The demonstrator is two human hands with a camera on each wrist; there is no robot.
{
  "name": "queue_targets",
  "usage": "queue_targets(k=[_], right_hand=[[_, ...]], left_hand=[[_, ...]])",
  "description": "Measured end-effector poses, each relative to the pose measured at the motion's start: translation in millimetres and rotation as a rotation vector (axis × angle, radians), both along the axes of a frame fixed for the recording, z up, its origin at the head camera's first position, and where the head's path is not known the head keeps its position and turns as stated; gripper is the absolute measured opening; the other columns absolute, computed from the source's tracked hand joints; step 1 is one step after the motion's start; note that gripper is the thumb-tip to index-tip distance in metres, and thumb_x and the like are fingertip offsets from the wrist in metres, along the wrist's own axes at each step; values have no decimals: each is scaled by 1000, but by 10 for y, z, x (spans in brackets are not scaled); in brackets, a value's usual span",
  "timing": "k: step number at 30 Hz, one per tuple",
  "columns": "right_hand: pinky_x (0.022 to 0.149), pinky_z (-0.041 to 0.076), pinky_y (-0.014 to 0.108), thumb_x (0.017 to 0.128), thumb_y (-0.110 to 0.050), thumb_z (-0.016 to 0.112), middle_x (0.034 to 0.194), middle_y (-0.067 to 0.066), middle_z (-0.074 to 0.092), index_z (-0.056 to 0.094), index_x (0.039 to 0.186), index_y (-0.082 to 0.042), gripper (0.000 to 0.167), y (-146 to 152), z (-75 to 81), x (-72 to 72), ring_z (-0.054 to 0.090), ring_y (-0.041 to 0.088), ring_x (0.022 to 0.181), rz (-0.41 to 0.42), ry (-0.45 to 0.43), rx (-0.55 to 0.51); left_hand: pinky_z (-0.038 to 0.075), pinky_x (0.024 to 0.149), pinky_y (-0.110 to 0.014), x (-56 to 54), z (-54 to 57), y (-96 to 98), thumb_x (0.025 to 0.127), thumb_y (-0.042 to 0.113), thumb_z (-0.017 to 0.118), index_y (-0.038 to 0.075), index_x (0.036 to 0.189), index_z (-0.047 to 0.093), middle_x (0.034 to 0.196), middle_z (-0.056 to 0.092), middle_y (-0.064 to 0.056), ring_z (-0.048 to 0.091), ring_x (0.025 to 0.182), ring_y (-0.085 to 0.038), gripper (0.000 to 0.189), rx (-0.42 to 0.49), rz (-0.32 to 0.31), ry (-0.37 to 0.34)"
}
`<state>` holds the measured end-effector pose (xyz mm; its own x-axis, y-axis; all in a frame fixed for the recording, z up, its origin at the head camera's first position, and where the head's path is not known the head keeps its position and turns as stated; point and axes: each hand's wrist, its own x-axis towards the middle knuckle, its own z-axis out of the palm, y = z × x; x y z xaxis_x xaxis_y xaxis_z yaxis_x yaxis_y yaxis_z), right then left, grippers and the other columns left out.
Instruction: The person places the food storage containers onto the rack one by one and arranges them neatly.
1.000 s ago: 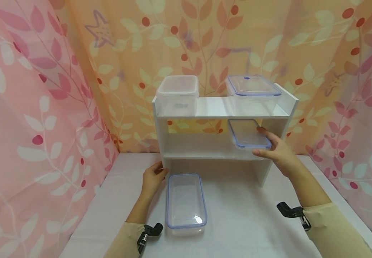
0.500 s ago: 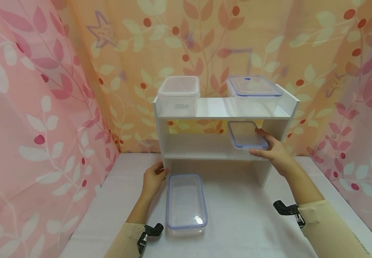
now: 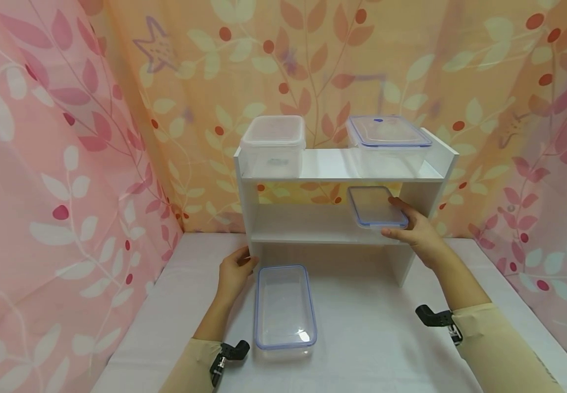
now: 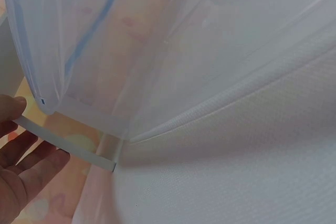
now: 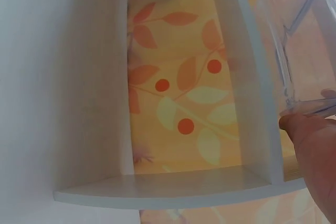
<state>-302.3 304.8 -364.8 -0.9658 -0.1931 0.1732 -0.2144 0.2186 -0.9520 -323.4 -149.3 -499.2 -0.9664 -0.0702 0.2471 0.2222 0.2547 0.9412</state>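
On the right of the white shelf unit's (image 3: pixel 303 232) middle board, my right hand (image 3: pixel 418 232) grips a clear food container (image 3: pixel 377 206) with a blue-edged lid. Its thumb is at the front and its fingers are at the right side. The right wrist view shows the same container (image 5: pixel 302 35) beside the hand. My left hand (image 3: pixel 234 273) holds the unit's left side panel near the bottom; in the left wrist view the thumb and fingers lie on either side of the panel (image 4: pixel 68 145). Another blue-edged clear container (image 3: pixel 285 308) lies on the table just right of that hand.
A clear container with a whitish lid (image 3: pixel 273 144) stands at the left of the top board. A larger one with a blue-edged lid (image 3: pixel 389 144) stands at the right. Patterned curtains (image 3: pixel 303 65) enclose the white table (image 3: pixel 362 338) at the back and sides.
My right hand and the container have shifted slightly left, and the container sits a little lower on the middle board. The left hand stays on the side panel.
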Motion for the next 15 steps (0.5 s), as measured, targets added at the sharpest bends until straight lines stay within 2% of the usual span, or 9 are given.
queue_targets(k=[5, 15], right_hand=[[89, 47, 11, 96, -10, 69, 166, 15, 11, 16, 166, -18, 88, -4, -14, -32, 39, 23, 126, -5, -3, 12], [88, 48, 11, 96, -10, 69, 163, 14, 13, 16, 165, -17, 87, 3, -50, -98, 37, 26, 126, -12, -2, 12]], left_hand=[[64, 78, -32, 11, 16, 6, 95, 14, 75, 3, 133, 67, 129, 68, -25, 71, 111, -32, 40, -4, -1, 0], [64, 78, -32, 10, 14, 3, 95, 13, 75, 4, 132, 67, 128, 69, -23, 71, 110, -32, 39, -13, 4, 1]])
